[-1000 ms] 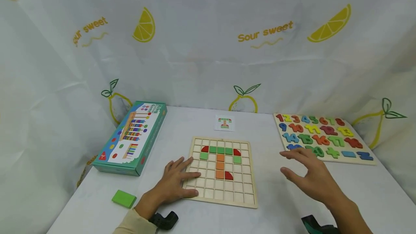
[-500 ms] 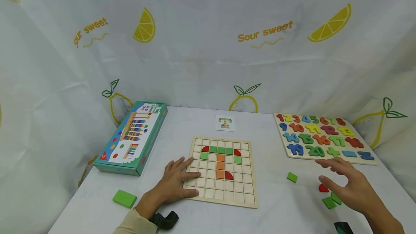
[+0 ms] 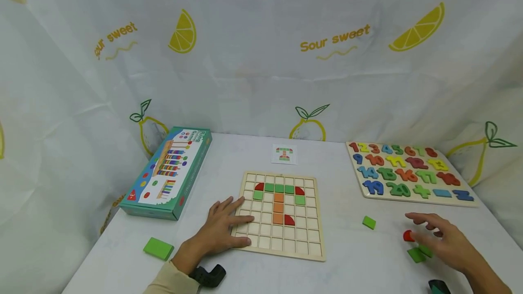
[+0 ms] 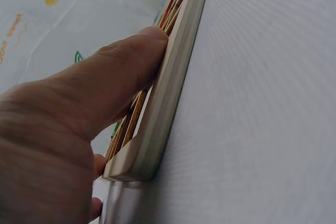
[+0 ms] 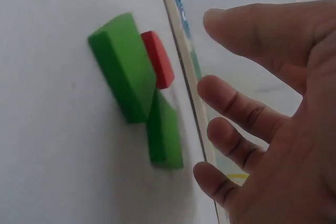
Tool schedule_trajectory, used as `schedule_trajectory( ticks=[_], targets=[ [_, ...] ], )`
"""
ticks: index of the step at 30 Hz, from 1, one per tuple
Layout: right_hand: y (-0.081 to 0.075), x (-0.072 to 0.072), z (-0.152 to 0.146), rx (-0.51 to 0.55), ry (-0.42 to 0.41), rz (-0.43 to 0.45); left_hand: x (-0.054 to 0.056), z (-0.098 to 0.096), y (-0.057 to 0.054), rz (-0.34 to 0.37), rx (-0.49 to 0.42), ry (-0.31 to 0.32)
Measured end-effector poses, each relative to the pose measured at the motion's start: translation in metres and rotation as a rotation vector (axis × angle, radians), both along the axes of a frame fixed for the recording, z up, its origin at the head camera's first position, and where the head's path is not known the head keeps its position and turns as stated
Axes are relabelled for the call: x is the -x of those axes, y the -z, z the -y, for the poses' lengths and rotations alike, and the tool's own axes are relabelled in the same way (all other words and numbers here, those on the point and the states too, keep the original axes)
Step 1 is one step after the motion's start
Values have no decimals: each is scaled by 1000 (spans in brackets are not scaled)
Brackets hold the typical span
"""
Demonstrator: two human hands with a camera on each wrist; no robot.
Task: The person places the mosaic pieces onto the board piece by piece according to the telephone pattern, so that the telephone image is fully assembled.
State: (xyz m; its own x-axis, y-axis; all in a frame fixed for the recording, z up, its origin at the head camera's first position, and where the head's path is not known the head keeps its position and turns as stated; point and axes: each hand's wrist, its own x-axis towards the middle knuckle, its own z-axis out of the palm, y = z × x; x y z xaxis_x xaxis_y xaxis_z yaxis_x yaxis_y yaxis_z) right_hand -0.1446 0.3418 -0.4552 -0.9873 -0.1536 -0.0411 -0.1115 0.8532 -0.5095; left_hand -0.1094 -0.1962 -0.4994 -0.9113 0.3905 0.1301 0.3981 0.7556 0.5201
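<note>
My left hand [image 3: 216,232] rests with spread fingers on the left edge of a wooden grid board [image 3: 282,243]; the left wrist view shows its thumb [image 4: 121,72] on the board's rim. On the grid, green squares [image 3: 279,188], orange squares [image 3: 278,208] and red quarter-circle tiles [image 3: 289,220] form a partial T-like pattern. At the right, my right hand [image 3: 447,242] hovers, fingers loosely bent and holding nothing. Beside and under it lie a red tile [image 3: 407,236] and two green tiles [image 3: 416,255], also close by in the right wrist view. Another green tile [image 3: 369,222] lies apart.
A small pattern card [image 3: 284,154] lies behind the board. A boxed ring game [image 3: 169,171] stands at the left, with a green block [image 3: 158,248] in front of it. A number puzzle board [image 3: 412,171] lies at the back right. A printed curtain [image 3: 245,58] hangs behind.
My right hand has moved right and towards me, from beside the number puzzle to over the loose tiles, which have come into view. The left hand has stayed on the board.
</note>
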Motion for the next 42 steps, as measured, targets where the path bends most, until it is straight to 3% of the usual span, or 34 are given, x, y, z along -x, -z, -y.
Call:
schedule_trajectory(
  ticks=[3, 11, 24, 28, 36, 42],
  targets=[
    [8, 2, -6, -3, -9, 38, 0, 0, 1, 1, -4, 2],
    [21, 8, -10, -33, -22, 21, 2, -1, 1, 0, -6, 2],
    [14, 8, 0, -98, -7, -27, 3, -1, 0, 1, 0, 5],
    [2, 3, 9, -94, 9, -115, 2, 0, 1, 4, 0, 3],
    [-24, -13, 39, -32, -14, -394, 1, -1, 0, -3, 2, 4],
    [-47, -16, 64, 15, -88, -483, 0, 0, -2, 2, 10, 5]
  ],
)
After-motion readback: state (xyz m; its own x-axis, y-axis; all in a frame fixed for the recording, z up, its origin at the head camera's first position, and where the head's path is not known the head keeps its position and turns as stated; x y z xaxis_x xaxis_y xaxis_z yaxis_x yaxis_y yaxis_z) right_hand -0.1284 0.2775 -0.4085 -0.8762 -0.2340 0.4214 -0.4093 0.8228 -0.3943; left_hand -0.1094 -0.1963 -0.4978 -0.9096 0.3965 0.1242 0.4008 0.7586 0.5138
